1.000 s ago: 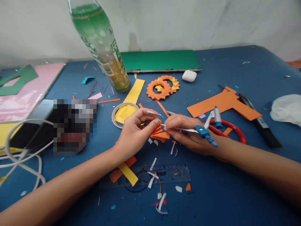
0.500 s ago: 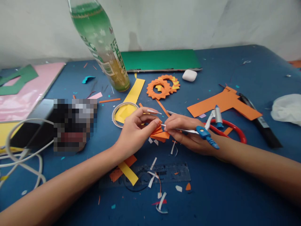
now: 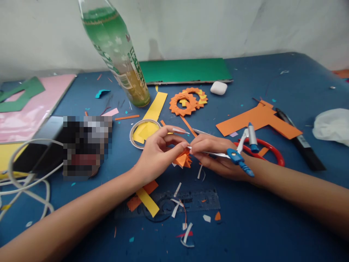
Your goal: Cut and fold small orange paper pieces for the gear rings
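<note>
Between its thumb and fingers my left hand grips a folded orange paper piece with pointed edges. A thin white strip sticks out by that hand's index finger. My right hand is closed around a drawing compass with blue plastic parts, its metal legs pointing left toward the paper. The right fingertips meet the left thumb at a small white bit at the paper's top edge. Beyond the hands lie two folded paper rings, one orange, one orange and yellow. A tape roll lies behind my left hand.
A tall green bottle stands at the back left near a green sheet. Red-handled scissors, a black marker and orange paper lie at right. A clear ruler and paper scraps are in front; a white cable loops at left.
The orange paper piece has turned in my left hand, so its spiky folded edge now shows below the thumb. My right hand with the compass has barely moved.
</note>
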A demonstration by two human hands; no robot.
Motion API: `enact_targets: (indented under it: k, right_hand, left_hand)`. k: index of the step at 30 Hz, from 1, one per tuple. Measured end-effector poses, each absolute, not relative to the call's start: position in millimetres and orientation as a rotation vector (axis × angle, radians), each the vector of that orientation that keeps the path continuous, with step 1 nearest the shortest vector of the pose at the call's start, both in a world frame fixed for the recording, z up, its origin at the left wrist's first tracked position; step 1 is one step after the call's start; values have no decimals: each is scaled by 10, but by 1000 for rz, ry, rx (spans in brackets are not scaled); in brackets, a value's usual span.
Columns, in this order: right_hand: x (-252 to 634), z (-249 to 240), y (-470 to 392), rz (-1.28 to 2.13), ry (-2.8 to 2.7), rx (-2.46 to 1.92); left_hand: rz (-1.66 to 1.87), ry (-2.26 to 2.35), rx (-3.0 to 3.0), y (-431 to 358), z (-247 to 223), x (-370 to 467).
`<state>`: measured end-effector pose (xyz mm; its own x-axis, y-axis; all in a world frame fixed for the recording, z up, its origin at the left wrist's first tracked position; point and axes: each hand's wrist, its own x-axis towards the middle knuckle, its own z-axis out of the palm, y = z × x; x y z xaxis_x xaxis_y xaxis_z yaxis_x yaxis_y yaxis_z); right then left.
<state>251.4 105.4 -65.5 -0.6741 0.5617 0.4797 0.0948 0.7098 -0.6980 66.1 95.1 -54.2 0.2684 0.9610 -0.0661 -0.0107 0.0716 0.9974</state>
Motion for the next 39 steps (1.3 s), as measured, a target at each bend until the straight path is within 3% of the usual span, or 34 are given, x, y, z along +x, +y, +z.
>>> enact_targets:
  k: [16,21,28,39]
  right_hand:
    - [2524,-638,1041,1076,-1736,-809]
    - [2481,-605,1057,1072,-1877,-927]
    - [2440,-565,1052,1365,-1942,-940]
    - [2435,-577,1064,1412,-1869,-940]
  left_hand:
    - [1042,1010,1322,922,-599,659]
    - [1063,1061,1411,900,-590,673]
    - [1067,1102,1396,907,-587,669]
    - [1054,1120,1408,899,-560,682]
